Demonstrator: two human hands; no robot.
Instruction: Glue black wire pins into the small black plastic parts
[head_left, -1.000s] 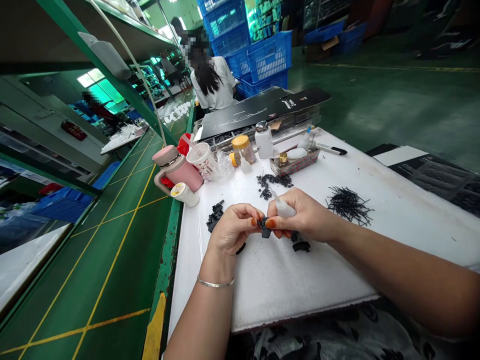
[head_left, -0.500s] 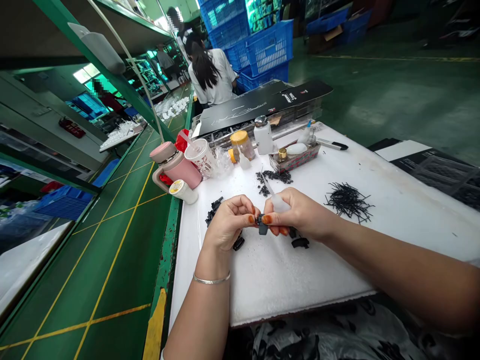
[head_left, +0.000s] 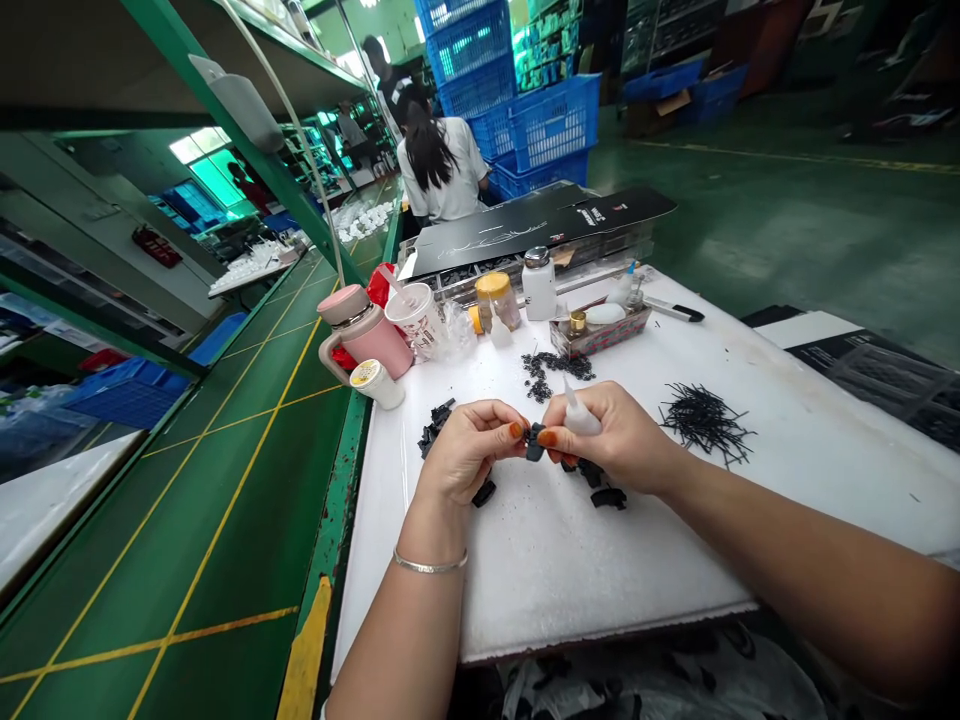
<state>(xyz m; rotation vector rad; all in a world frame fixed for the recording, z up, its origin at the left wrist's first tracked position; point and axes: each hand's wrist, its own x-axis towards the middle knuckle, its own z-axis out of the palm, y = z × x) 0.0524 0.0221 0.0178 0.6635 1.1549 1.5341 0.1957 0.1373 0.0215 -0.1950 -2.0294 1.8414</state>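
Observation:
A small dark grey plastic part (head_left: 534, 444) is pinched between the fingertips of both hands above the white table. My left hand (head_left: 480, 445) is closed on its left side with thumb and index finger. My right hand (head_left: 611, 435) grips its right side and also keeps a white squeeze bottle (head_left: 581, 417) in the palm, nozzle pointing up. Black plastic parts (head_left: 436, 425) lie left of my left hand, and a curved black piece (head_left: 608, 498) lies under my right hand. Small black rings (head_left: 551, 372) are heaped beyond the hands. Thin black rods (head_left: 705, 420) form a pile to the right.
A pink thermos (head_left: 367, 335), a paper-like cup (head_left: 421, 318), jars and a white pump bottle (head_left: 538, 285) stand along the back left. Behind them is a small box (head_left: 600, 330) of bottles. A green conveyor belt (head_left: 247, 480) runs at left. A co-worker (head_left: 442, 165) sits ahead.
The view has shifted, so the scene sits slightly lower and further right. Both hands keep hold of the grey part; the squeeze bottle stays in the right hand, its nozzle a little more upright.

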